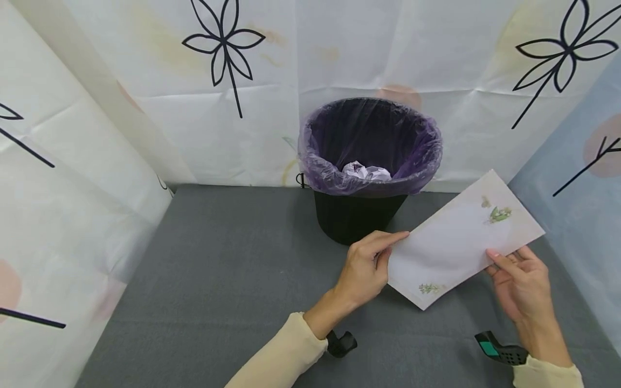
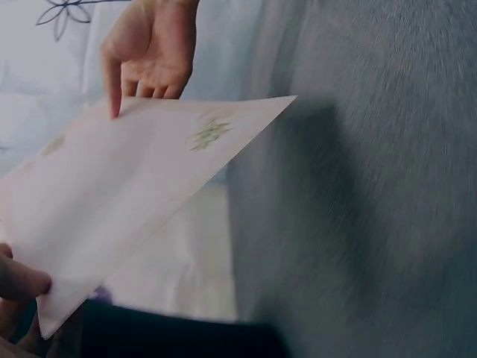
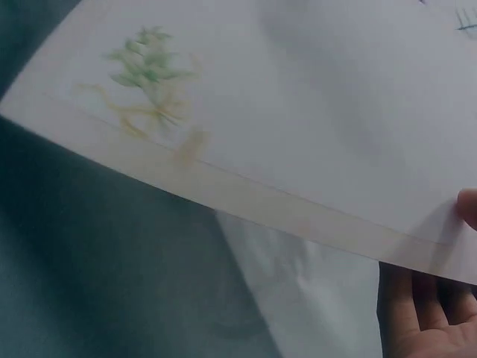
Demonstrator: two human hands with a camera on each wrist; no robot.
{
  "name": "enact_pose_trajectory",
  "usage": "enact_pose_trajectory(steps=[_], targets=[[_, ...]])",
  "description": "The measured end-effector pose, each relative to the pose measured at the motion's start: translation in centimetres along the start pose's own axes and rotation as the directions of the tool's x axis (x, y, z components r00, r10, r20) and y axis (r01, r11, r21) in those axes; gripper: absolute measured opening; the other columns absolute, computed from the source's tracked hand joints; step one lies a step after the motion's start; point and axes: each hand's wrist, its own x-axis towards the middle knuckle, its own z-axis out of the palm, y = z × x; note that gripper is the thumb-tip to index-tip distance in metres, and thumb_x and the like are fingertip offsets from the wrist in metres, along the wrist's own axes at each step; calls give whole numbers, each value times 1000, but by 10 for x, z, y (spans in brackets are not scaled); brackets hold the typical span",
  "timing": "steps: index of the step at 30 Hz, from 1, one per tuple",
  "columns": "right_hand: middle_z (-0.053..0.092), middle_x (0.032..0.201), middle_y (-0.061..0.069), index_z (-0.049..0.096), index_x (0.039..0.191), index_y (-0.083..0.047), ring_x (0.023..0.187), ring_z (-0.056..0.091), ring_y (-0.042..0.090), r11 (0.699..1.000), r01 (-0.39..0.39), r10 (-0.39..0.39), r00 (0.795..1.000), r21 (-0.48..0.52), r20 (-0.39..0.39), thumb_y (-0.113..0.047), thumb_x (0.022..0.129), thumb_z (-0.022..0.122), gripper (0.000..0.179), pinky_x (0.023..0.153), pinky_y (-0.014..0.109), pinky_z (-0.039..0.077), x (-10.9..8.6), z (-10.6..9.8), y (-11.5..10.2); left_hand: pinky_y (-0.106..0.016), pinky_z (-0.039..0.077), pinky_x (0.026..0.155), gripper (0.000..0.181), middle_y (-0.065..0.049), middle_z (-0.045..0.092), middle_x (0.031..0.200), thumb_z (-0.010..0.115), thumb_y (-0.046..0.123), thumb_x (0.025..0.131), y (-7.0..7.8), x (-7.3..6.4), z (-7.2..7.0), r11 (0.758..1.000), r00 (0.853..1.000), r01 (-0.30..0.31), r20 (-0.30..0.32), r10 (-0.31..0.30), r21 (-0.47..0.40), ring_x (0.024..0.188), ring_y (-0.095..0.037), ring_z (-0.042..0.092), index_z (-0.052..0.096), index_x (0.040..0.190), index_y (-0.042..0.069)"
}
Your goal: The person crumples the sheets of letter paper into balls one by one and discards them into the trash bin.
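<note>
A white rectangular sheet of paper with small printed green plants is held tilted above the grey table. My left hand pinches its left edge between thumb and fingers. On the lower right edge, my right hand pinches the paper, thumb on top and fingers beneath. The left wrist view shows the same paper stretched between both hands. In the right wrist view a green plant print lies near one corner, and the right fingers show under the edge.
Behind the left hand stands a black bin with a purple plastic liner. Crumpled white paper lies inside it. White cloth walls with flower prints border the grey tabletop at the back and sides.
</note>
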Motion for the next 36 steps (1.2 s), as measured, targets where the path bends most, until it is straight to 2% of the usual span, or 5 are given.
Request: enact_pose_trajectory(steps=[11,18,22,29,36], targets=[[68,113,33,54,116,25,95,72,38,976,200,-202,979,81,17,36,87,41,34,71,43,61,8,38,-13,-22,55,79,35,-8,71,108,55,-15,96,13,0,-72,996,996,-83,34,84,-23,99,-15,67,73,120,2],[73,109,21,55,114,29,91,73,24,908,265,-193,952,-325,239,33,85,52,29,76,26,60,5,58,-17,-31,56,78,32,-10,73,108,57,-17,94,18,3,-109,995,996,-88,-22,87,-38,96,-21,69,74,116,-1],[74,104,19,58,108,29,85,74,20,867,316,-231,940,-386,252,33,84,55,24,74,23,59,5,75,-13,-32,58,82,30,-12,74,108,65,-13,92,20,3,-124,996,992,-11,-126,-1,-94,98,-23,71,72,120,-3],[69,112,30,54,110,32,97,72,33,934,304,-263,940,-188,216,37,84,47,27,74,34,61,11,98,-4,-29,60,74,42,-29,70,105,70,-16,86,13,-1,-139,929,939,158,-241,-246,-336,91,-18,73,64,127,-11],[67,113,32,52,113,32,98,71,35,964,265,-255,941,-17,222,31,92,43,23,78,37,61,17,110,-1,-32,61,70,23,-29,70,100,70,-13,88,9,-4,-143,905,916,198,-259,-307,-376,83,-19,74,67,110,-17]])
